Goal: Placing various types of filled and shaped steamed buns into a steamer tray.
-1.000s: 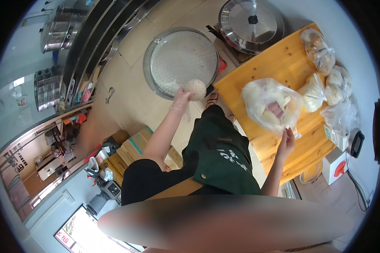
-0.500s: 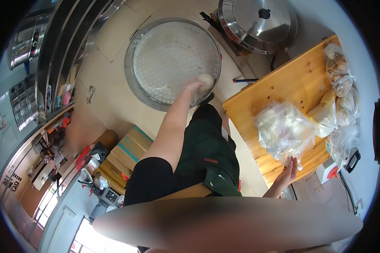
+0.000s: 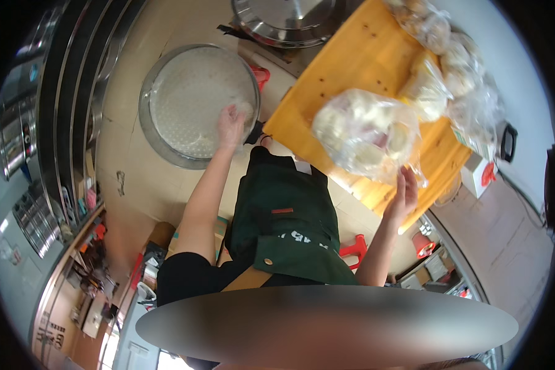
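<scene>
My left hand (image 3: 230,127) is over the perforated round metal steamer tray (image 3: 145,117) on the floor, its fingers stretched out and somewhat blurred. A round, pale piece that looks like a bun or dough (image 3: 243,111) lies beside its fingertips, near the tray's right side. My right hand (image 3: 404,192) is at the near edge of a clear plastic bag (image 3: 367,132) on the wooden table, fingers extended and touching the loose film. Inside the bag are several pale rounded pieces resembling dough or buns.
The wooden table (image 3: 333,65) stands to the right, with more filled plastic bags (image 3: 428,89) along the wall. A large metal lid (image 3: 290,15) is at the back. Metal racks (image 3: 74,74) stand left, cardboard boxes (image 3: 221,229) behind my left arm, and a red stool (image 3: 354,250) near my right arm.
My view has swung, so the tray and table appear shifted left. My left hand has drawn slightly away from the round pale piece. My right hand stays at the bag's edge.
</scene>
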Tool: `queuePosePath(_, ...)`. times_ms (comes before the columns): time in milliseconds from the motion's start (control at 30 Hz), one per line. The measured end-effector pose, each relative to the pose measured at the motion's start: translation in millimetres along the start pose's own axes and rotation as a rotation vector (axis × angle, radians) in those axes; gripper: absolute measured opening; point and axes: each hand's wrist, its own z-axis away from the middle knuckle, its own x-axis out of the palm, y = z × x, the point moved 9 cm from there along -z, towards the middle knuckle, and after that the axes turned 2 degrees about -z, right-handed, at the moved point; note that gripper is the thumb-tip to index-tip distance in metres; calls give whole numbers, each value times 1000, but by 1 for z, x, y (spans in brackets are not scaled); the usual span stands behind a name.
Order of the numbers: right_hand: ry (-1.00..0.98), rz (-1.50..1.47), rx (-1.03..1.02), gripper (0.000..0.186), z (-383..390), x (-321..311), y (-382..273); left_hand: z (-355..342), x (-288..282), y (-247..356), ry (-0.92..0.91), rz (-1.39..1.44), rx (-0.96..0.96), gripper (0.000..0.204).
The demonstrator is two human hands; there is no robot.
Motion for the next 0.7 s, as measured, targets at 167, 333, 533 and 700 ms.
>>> queuePosePath(167, -44, 2, -102, 32, -10, 7, -23, 125, -32, 241, -40, 98, 622, 25)
queuePosePath(333, -63, -12, -193, 26, -20, 5, -41, 214, 66, 343, -441, 53, 1018, 23)
queuePosePath(533, -135, 116, -413, 26, -15, 9, -80, 148, 200, 318, -393, -869, 803, 33)
queuePosePath(700, -168, 44, -371, 26, -10, 5, -76, 110, 226, 325, -214, -868, 845, 39)
